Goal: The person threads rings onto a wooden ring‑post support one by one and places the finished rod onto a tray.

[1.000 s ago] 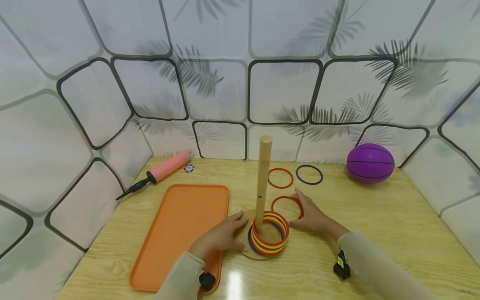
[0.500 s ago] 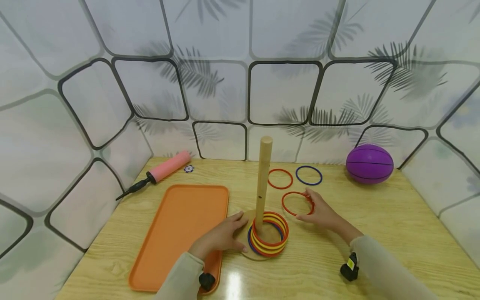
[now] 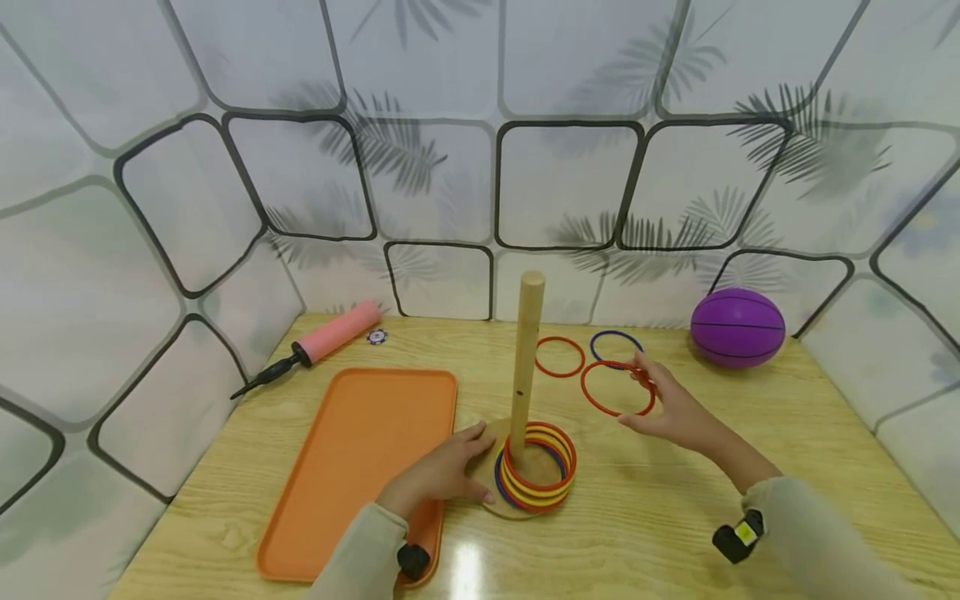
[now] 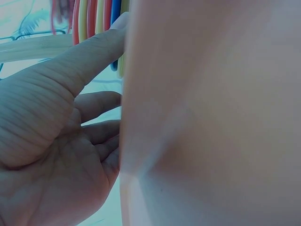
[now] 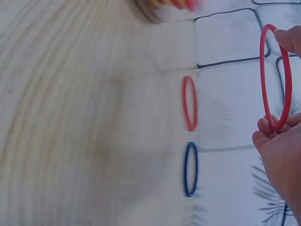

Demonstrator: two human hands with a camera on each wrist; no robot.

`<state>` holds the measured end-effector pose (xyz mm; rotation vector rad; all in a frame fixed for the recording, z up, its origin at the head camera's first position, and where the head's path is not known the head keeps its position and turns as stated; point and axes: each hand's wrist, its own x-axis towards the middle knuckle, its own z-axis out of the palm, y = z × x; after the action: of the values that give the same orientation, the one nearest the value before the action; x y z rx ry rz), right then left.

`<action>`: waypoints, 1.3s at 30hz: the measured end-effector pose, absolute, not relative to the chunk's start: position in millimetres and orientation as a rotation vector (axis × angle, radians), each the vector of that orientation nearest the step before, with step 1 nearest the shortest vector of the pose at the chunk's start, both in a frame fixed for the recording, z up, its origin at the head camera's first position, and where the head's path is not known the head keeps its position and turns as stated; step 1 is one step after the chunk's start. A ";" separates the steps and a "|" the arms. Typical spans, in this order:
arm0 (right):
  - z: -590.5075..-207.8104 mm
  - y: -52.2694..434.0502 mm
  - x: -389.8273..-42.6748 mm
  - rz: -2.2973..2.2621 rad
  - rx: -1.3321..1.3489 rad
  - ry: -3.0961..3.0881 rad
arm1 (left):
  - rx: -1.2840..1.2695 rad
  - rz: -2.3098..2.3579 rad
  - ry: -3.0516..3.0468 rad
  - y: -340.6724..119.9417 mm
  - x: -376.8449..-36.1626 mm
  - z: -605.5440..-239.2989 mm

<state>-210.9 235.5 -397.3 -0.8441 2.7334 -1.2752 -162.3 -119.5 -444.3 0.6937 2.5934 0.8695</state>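
Note:
My right hand (image 3: 681, 410) pinches a thin red ring (image 3: 582, 386) between thumb and fingers, raised above the table and tilted. The right wrist view also shows this red ring (image 5: 288, 82), gripped at its two ends. My left hand (image 3: 442, 471) lies with spread, fairly straight fingers at the left side of a round wooden base (image 3: 501, 431). From the base rises an upright wooden peg (image 3: 528, 350). Around its foot, a stack of rings (image 3: 573, 477) in red, yellow and blue rests on the base. The left wrist view shows the thumb extended towards these rings (image 4: 91, 19); other fingertips are hidden.
Behind the peg lie a red ring (image 3: 561, 377) and a blue ring (image 3: 596, 335). An orange tray (image 3: 360, 450) is under and beside the left forearm. Farther back are a pink hand pump (image 3: 341, 332), a small chip (image 3: 377, 337) and a purple ball (image 3: 738, 327).
My right hand has moved right and up with the red ring, away from the stack, and now partly covers the blue ring. My left hand has stayed put at the base.

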 end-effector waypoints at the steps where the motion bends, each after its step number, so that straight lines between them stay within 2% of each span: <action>1: -392.0 236.6 -209.7 -1.281 -0.856 2.730 | 0.694 0.869 2.594 -119.3 -162.3 -443.9; 18: -302.5 232.5 -193.7 -1.706 -1.438 2.294 | 0.689 0.857 2.582 -117.8 -162.7 -439.6; 27: -256.3 223.9 -186.4 -1.661 -1.507 2.263 | 0.688 0.860 2.571 -118.2 -162.7 -442.7; 39: -212.6 207.6 -197.3 -1.734 -1.766 1.924 | 0.690 0.849 2.583 -120.0 -166.0 -446.4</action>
<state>-197.3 207.6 -212.6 -1.7655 1.9236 -1.7336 -166.0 -120.0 -446.4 0.6903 2.5826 0.8488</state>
